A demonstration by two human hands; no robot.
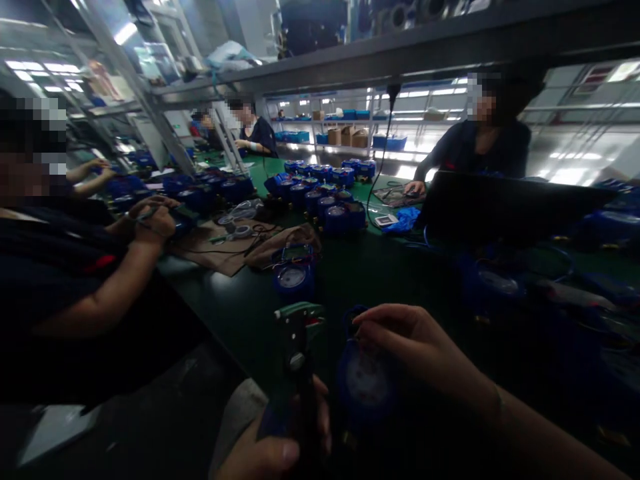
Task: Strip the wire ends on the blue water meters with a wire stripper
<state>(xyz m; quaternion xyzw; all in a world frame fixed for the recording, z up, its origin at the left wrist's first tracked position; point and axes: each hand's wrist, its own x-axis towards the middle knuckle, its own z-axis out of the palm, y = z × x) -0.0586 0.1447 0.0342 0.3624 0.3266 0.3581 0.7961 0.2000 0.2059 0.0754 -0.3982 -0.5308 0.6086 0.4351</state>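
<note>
My left hand (273,447) grips a stripper (296,360), its green head up. My right hand (415,343) pinches the top of a blue meter (367,383) just beside it on the green bench (240,307). Another meter (294,277) stands beyond; a co-worker's hands (150,220) work at far left.

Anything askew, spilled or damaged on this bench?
Nothing stands out. The left hand grips a wire stripper, the right hand pinches the top of a blue water meter; other meters sit grouped.
</note>
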